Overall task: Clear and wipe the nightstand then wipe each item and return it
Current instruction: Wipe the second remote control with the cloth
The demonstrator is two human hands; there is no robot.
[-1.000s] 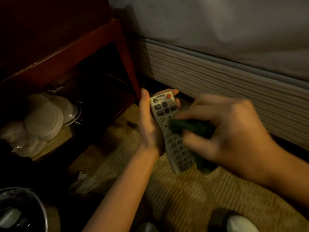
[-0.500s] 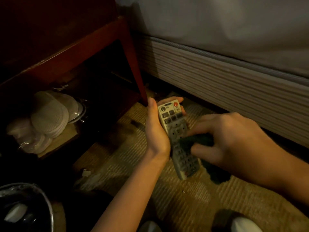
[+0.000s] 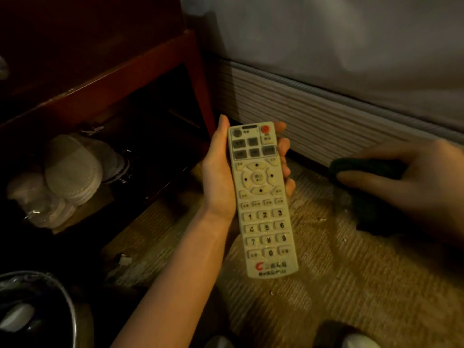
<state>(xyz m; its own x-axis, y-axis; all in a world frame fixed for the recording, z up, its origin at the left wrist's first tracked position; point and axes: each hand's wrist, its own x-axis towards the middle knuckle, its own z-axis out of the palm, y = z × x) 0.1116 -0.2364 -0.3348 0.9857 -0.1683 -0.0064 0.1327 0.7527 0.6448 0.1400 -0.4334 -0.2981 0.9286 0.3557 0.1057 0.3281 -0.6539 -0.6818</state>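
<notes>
Left hand [image 3: 221,177] grips remote [image 3: 263,197]; right hand [image 3: 411,187] clutches dark cloth [image 3: 364,169] apart from it.

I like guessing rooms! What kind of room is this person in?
Probably a hotel bedroom. There's a bed beside a dark red nightstand, wrapped disposable slippers on its lower shelf, and a TV remote in the person's left hand.
</notes>
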